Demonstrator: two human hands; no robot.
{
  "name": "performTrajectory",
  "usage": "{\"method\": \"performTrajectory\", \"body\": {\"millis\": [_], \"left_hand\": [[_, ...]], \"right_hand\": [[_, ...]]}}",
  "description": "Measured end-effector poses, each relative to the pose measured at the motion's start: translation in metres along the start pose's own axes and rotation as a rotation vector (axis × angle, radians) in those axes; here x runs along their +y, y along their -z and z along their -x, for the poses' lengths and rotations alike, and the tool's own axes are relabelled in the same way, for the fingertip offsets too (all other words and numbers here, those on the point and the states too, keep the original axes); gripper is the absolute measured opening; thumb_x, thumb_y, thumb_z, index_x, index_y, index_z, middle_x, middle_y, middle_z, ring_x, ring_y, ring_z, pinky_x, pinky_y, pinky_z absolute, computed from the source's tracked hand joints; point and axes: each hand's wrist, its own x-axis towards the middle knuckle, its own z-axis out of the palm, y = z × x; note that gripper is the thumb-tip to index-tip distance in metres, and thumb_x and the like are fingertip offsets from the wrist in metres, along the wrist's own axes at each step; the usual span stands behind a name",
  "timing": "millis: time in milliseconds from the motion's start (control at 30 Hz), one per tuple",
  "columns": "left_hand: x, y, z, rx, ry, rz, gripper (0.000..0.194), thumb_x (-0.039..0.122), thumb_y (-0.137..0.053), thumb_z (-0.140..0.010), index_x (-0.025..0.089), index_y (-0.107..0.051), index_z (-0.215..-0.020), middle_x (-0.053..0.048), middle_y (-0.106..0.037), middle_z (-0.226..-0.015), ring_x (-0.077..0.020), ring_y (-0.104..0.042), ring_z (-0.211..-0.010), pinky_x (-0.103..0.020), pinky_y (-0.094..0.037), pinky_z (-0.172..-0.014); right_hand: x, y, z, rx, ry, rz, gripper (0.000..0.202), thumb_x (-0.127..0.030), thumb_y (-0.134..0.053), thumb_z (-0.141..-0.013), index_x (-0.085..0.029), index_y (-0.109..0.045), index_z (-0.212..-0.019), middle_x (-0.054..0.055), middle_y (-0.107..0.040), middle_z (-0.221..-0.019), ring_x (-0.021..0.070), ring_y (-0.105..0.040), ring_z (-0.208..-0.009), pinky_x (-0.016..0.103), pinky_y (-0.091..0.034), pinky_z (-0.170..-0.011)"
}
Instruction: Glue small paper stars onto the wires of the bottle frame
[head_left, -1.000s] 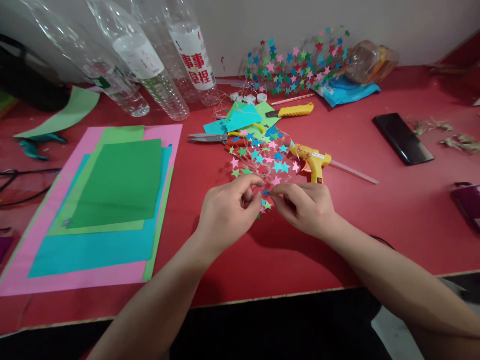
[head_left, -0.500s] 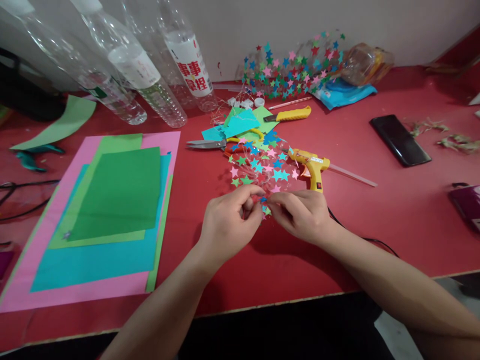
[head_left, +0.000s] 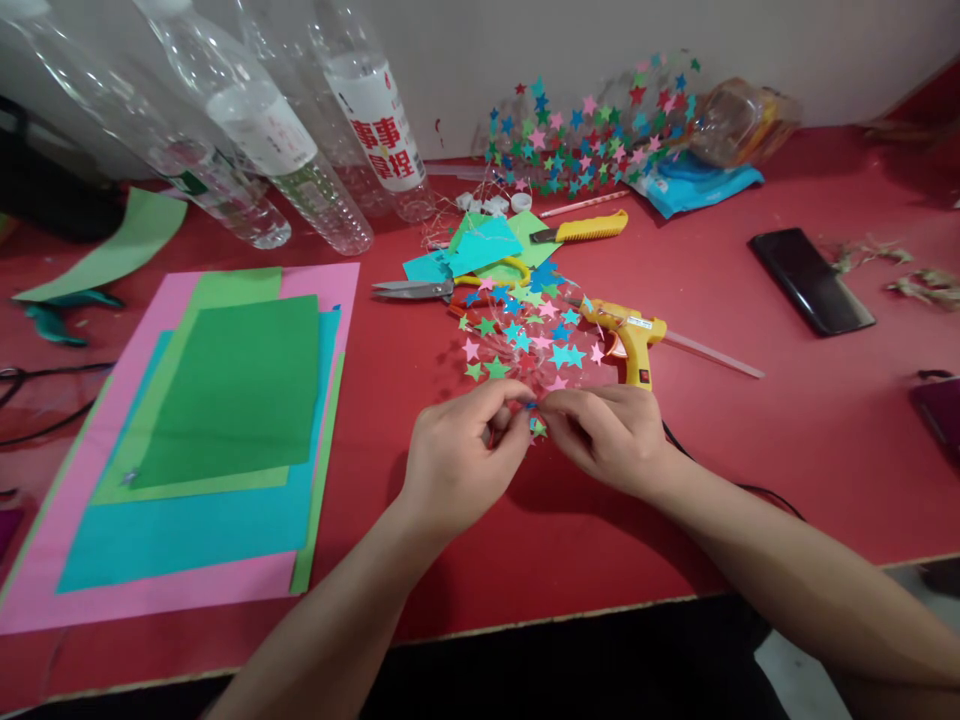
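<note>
Between the fingertips of both hands is a small blue paper star [head_left: 532, 406], mostly covered by the fingers. My left hand [head_left: 469, 440] pinches it from the left with thumb and forefinger. From the right, my right hand [head_left: 604, 435] grips at the same spot, its fingers pressed together. Just beyond the hands lies a bunch of clear strands carrying paper stars [head_left: 525, 335] in pink, blue and green. A few more stars hang below the fingertips. To the right of the bunch rests a yellow glue gun [head_left: 636, 340] with a glue stick in its back.
Scissors [head_left: 420, 290], paper scraps [head_left: 480, 245] and a yellow cutter [head_left: 589, 228] lie behind the bunch. Coloured sheets [head_left: 232, 385] are stacked at left, under several plastic bottles [head_left: 382, 130]. A star-covered piece [head_left: 585, 140] stands at the wall. A phone [head_left: 814, 282] lies right.
The view has shifted slightly. Both hands keep their pinch on the blue star, with hardly any movement of the fingers.
</note>
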Motion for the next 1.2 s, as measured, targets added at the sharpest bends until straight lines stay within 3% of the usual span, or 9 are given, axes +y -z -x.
{"method": "performTrajectory", "body": {"millis": [800,1200], "left_hand": [[-0.0004,-0.0008,-0.0016,0.032,-0.075,0.001,0.007,0.012,-0.059,-0.081,0.016,-0.065,-0.082,0.009,-0.042,-0.053,-0.0023,-0.036,-0.043,-0.015,-0.032,-0.047],[-0.0007,-0.0025,-0.002,0.023,-0.016,0.068,0.007,0.014,-0.06,-0.08,0.017,-0.066,-0.082,0.009,-0.041,-0.052,-0.0024,-0.035,-0.044,-0.015,-0.031,-0.046]], "right_hand": [[-0.0005,-0.0014,-0.001,0.019,-0.006,-0.013,0.006,-0.014,-0.052,-0.092,-0.016,-0.058,-0.091,-0.004,-0.065,-0.059,0.0067,-0.053,-0.044,0.021,-0.037,-0.045],[0.0003,0.0009,-0.0007,0.037,-0.006,-0.016,0.005,-0.016,-0.054,-0.092,-0.018,-0.056,-0.096,-0.008,-0.058,-0.055,0.0069,-0.05,-0.044,0.021,-0.038,-0.046]]}}
